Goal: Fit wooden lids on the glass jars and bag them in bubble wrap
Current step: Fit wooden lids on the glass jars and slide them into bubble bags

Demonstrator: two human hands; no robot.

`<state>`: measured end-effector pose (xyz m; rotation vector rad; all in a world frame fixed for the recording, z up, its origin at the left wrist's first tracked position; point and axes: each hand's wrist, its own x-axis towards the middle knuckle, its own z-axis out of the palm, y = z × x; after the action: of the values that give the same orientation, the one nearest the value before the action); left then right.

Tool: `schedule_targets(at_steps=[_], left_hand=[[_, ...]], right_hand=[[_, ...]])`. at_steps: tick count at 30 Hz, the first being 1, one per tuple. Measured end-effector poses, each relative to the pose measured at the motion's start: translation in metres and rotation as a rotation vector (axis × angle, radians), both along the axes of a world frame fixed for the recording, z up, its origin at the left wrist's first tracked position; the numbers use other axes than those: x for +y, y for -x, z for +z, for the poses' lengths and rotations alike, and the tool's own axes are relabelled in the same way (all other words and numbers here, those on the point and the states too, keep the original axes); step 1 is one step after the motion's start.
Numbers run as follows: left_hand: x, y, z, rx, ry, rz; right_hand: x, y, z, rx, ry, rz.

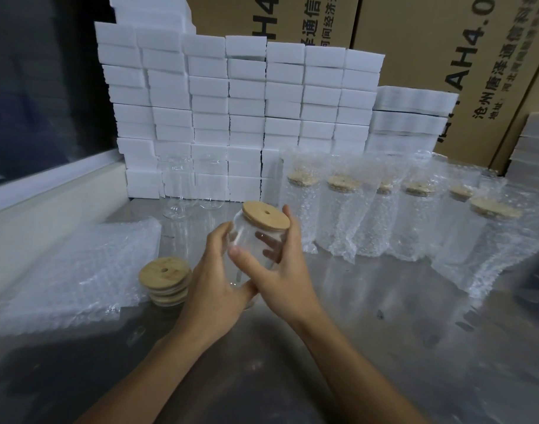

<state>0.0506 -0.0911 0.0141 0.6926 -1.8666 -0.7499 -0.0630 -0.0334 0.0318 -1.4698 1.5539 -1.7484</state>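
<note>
A clear glass jar (252,240) with a round wooden lid (265,215) on its mouth is held tilted above the steel table. My left hand (216,280) grips its left side and base. My right hand (280,264) wraps round its right side, fingers showing through the glass. A short stack of spare wooden lids (165,280) lies left of my hands. A pile of flat bubble wrap bags (78,270) lies further left. Two empty open jars (182,188) stand behind, near the white boxes. Several lidded jars in bubble wrap bags (341,215) stand in a row at the right.
A wall of stacked white boxes (247,111) runs along the back of the steel table (369,332). Large cardboard cartons (445,41) rise behind it. A white ledge (48,194) borders the table on the left, and flat white stacks (412,117) sit at back right.
</note>
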Motion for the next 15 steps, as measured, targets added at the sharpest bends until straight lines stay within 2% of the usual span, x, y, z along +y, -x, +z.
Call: schedule_targets(at_steps=[4, 7, 10, 12, 15], left_hand=[[-0.006, 0.005, -0.005, 0.044, -0.105, 0.010], [-0.008, 0.000, 0.000, -0.018, -0.140, -0.060], [-0.017, -0.017, 0.015, -0.096, -0.022, -0.102], [-0.024, -0.031, 0.028, -0.053, 0.067, -0.003], [-0.041, -0.053, 0.038, 0.093, 0.092, 0.384]], right_hand=[[-0.004, 0.000, -0.008, 0.014, -0.029, 0.012], [-0.006, 0.005, -0.011, 0.006, -0.049, -0.017], [-0.007, 0.012, -0.015, -0.022, -0.081, -0.050], [-0.006, 0.016, -0.017, -0.019, -0.126, -0.081], [-0.006, 0.024, -0.021, -0.014, -0.190, -0.123]])
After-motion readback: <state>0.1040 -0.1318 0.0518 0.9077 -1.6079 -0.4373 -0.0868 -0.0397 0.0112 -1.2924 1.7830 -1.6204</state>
